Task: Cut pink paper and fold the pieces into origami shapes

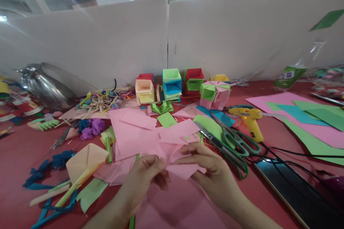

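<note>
A white partition [94, 50] stands behind the yellow glue gun [254, 125], and the red table [16, 171] spreads out beneath and around it. A large pink sheet [177, 204] lies nearer the person than the glue gun and to its left. Well left of the gun a steel kettle [48, 87] stands by the partition; just nearer than the gun and to its right lies a dark-screened phone [292, 189] with black cables across it. Left of the gun and nearer the person are both hands: the left hand [150, 171] has thumb and forefinger pinched narrow at the left edge of a folded pink paper [185, 171], while the right hand [209, 168] holds its right side, fingers over it and thumb below. That paper sits above the pink sheet, between the hands, left of the gun. Beyond the gun and to its left are stacked paper boxes [172, 87], then a pink-and-green folded box [223, 96]; green-handled scissors [240, 145] lie just beside the gun, on its near left. Far left of it rests a small purple paper flower [92, 128].
</note>
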A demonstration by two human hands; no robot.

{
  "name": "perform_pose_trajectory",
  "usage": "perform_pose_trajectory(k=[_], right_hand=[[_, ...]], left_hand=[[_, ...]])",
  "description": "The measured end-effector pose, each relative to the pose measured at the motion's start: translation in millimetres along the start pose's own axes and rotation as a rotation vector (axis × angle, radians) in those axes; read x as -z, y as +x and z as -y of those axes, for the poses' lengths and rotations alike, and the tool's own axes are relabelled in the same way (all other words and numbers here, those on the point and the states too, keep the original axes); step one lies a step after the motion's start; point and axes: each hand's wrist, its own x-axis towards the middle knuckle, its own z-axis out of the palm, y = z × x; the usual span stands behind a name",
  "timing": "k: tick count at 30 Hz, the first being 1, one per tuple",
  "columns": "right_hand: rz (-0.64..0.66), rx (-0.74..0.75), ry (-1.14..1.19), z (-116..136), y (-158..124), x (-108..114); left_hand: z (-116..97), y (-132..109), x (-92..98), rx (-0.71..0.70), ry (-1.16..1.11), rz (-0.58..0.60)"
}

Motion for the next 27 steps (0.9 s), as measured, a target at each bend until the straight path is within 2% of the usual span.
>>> perform_pose_trajectory(k=[5, 9, 11, 14, 16, 19, 21, 27], right_hand=[[0.024, 0.043, -0.049, -2, 0, 2], [0.062, 0.117, -0.084, -4, -2, 0], [0.016, 0.136, -0.128, -4, -3, -2], [-0.158, 0.126, -0.202, -1, -6, -4], [-0.214, 0.133, -0.264, 2, -8, -5], [-0.083, 0.171, -0.428, 2, -10, -7], [0.002, 0.186, -0.516, 2, -11, -10], [0.018, 0.189, -0.591, 0, -13, -16]], left_hand=[[0, 1, 0.1, 0.056, -0.006, 0.03], [0, 1, -1.5, 0.111, 0.002, 0.004], [0, 1, -2.2, 0.154, -0.044, -0.009], [-2, 1, -2.5, 0.248, -0.219, -0.044], [-3, 3, -2.4, 0.272, -0.338, -0.08], [-5, 3, -2.6, 0.266, -0.434, -0.115], [-4, 2, -3.7, 0.252, -0.441, -0.086], [3, -1, -6.4, 0.177, -0.382, 0.084]])
